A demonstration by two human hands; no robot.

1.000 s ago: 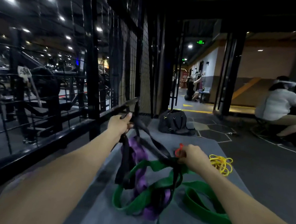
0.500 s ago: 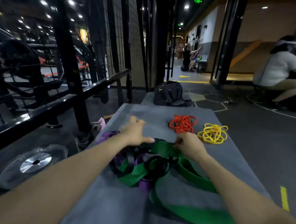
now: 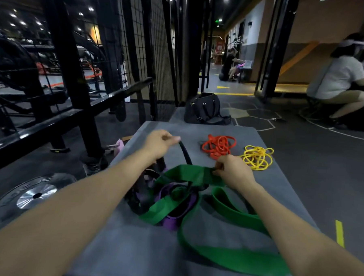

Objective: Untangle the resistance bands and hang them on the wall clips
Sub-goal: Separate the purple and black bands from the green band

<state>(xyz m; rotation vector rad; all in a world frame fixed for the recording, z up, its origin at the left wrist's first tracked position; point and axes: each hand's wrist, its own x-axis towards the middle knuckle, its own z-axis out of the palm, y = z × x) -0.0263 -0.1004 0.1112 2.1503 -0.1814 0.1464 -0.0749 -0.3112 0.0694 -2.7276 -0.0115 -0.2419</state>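
Your left hand (image 3: 158, 144) has its grip curled round a narrow black rubber resistance band (image 3: 185, 154), lifting one loop of it clear so the band arcs down from your fingers into the knot below. Your right hand (image 3: 233, 171) pinches the upper edge of a wide flat green rubber resistance band (image 3: 229, 256), holding that stretch taut and raised between the two hands. Just beneath and between both grips lies the tangle itself: the green band winds over and under a purple rubber resistance band (image 3: 170, 221), and the black band threads through the middle of them. From the knot, the green band runs toward you in a long open loop on the right side of the grey padded tabletop (image 3: 118, 250). Beyond your right hand, apart from the knot, a coiled heap of thin red rubber bands (image 3: 218, 147) sits near the far edge, with a heap of thin yellow rubber bands (image 3: 258, 157) just beside it on the right. Past the tabletop's far end a black duffel bag (image 3: 205, 108) rests on the floor. To your left a round metal weight plate (image 3: 29, 197) lies flat on the floor by a black steel rack (image 3: 71, 68). A seated person in a white shirt (image 3: 338, 79) is at far right.
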